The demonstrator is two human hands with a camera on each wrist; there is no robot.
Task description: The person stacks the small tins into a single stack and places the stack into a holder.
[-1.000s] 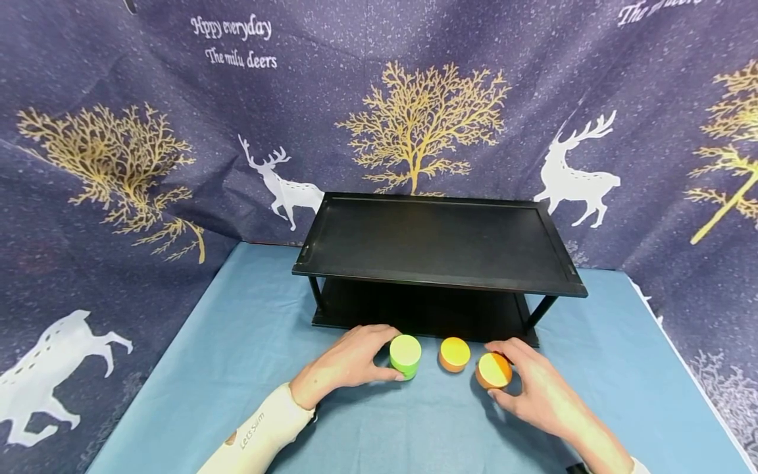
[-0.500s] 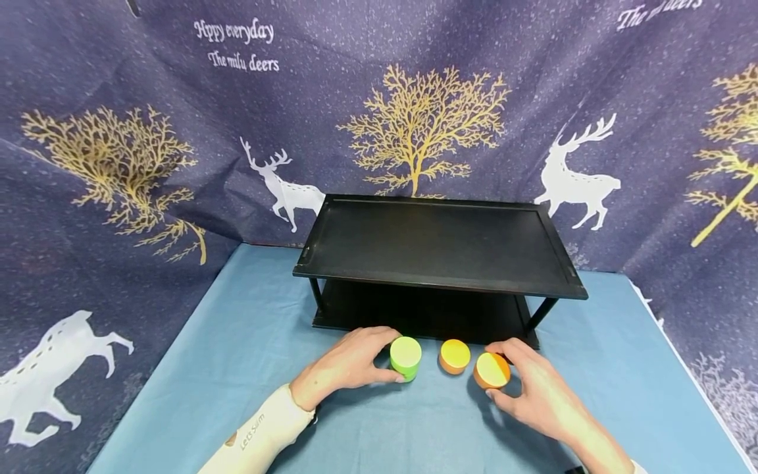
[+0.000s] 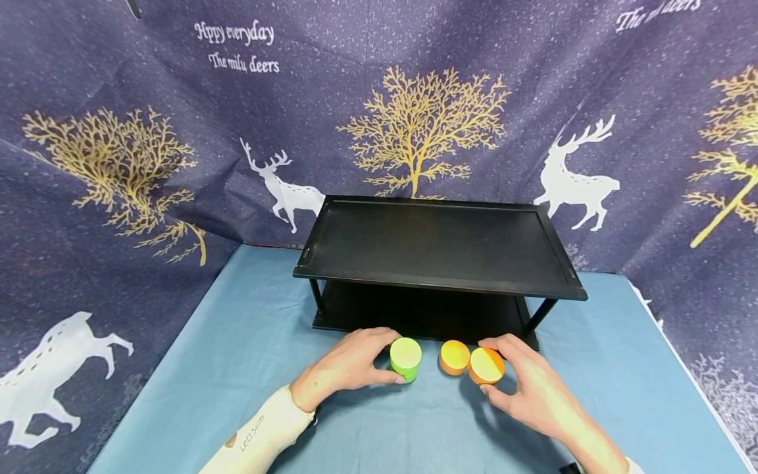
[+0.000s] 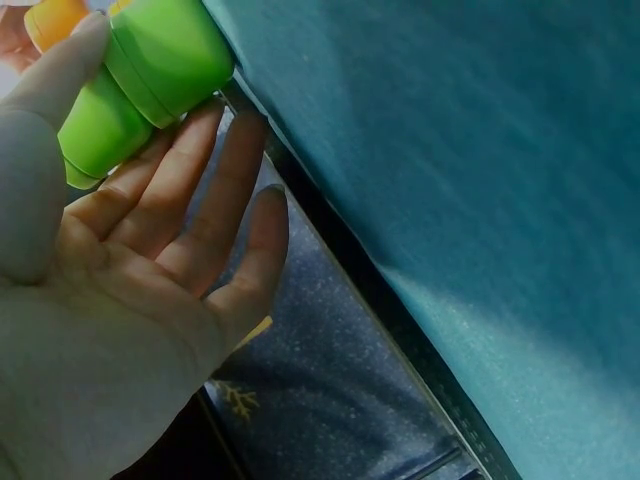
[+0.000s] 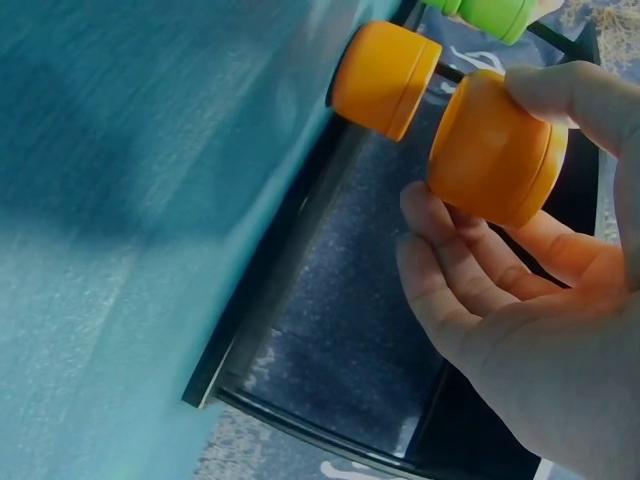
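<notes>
In the head view my left hand (image 3: 361, 359) pinches a stack of two small round green jars between thumb and fingers. The left wrist view shows the lower green jar (image 4: 178, 55) on the cloth and the upper green jar (image 4: 103, 128) on top of it. My right hand (image 3: 521, 382) grips an orange jar (image 3: 486, 366) by its sides, thumb opposite the fingers. This jar is raised off the cloth in the right wrist view. Just left of it a second orange jar (image 3: 454, 357) stands on the cloth, untouched by either hand.
A black two-level rack (image 3: 438, 247) stands right behind the jars, its lower shelf (image 3: 414, 309) close to the fingertips. Blue cloth (image 3: 249, 296) covers the table. A dark patterned curtain (image 3: 331, 99) hangs behind and at both sides.
My right hand has moved a little left and slightly back with its orange jar, coming close beside the standing one. The left hand and the green jars have stayed put.
</notes>
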